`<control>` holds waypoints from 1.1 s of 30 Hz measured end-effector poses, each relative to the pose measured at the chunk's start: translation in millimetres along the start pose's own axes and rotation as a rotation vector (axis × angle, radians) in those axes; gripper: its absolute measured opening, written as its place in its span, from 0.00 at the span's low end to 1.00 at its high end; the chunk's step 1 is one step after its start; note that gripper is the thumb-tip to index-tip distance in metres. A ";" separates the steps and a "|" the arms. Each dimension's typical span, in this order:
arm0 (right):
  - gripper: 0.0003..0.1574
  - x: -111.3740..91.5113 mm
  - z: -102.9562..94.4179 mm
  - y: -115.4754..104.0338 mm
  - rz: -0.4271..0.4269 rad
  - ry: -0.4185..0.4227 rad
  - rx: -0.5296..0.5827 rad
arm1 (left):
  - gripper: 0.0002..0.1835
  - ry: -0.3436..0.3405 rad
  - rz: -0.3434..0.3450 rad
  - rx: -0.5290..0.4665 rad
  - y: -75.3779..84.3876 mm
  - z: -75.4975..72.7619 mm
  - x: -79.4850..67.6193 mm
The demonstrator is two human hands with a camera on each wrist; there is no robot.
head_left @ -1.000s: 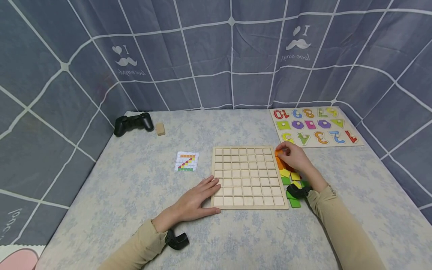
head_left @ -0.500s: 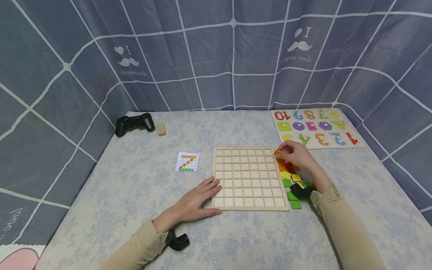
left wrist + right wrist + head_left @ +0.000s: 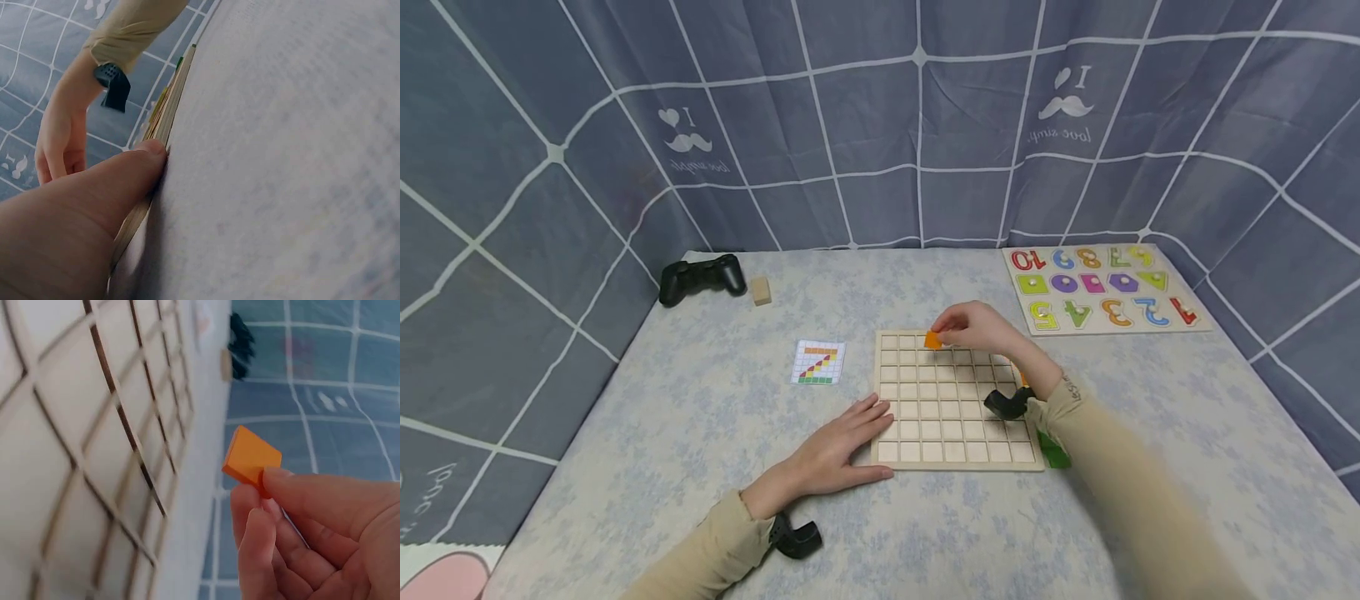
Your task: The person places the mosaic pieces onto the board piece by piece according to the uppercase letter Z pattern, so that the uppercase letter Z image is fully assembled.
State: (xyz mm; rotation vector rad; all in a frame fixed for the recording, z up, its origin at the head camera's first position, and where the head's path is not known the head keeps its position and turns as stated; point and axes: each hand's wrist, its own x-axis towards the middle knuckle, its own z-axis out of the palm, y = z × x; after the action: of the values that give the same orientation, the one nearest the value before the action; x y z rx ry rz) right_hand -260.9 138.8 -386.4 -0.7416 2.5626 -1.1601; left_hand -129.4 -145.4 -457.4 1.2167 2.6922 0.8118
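My right hand (image 3: 973, 326) pinches an orange square tile (image 3: 932, 340) between thumb and fingertips, over the far row of a wooden grid board (image 3: 928, 408). The right wrist view shows the tile (image 3: 253, 457) tilted and held above the board's cells (image 3: 69, 412). My left hand (image 3: 835, 446) lies with fingers spread on the board's left edge; its thumb (image 3: 134, 165) touches the near edge of the board in the left wrist view. Beside the board's right edge lie green tiles (image 3: 1054, 452), and a sliver of orange shows; the right forearm hides most of that pile.
A small pattern card (image 3: 817, 362) with a coloured Z lies left of the board. Farther back are a black game controller (image 3: 702, 278) and a small wooden block (image 3: 761, 291). A number and shape puzzle board (image 3: 1105, 289) stands at the back right.
My right hand has lifted an orange tile from the pile at the board's right side and carried it leftward over the far row. The left hand stays in place.
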 end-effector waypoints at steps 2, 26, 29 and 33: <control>0.09 8.0 10.3 -3.5 -0.004 -0.017 -0.038 | 0.41 -0.001 -0.001 -0.001 0.3 0.5 0.1; 0.26 -29.4 -15.5 -1.4 0.019 0.088 0.039 | 0.41 -0.014 -0.026 0.002 1.0 2.0 0.9; 0.26 -49.6 -34.9 9.0 0.050 0.124 0.069 | 0.41 -0.019 -0.032 -0.001 0.3 1.1 0.6; 0.28 -73.0 -53.5 26.7 0.103 0.173 0.087 | 0.41 -0.022 -0.039 -0.008 -0.3 0.1 -0.6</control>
State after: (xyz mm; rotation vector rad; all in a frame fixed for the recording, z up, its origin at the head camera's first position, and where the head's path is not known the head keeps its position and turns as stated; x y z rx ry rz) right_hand -230.1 226.6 -371.0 -0.5031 2.6322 -1.3463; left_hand -129.1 -145.9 -457.7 1.1602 2.6842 0.7983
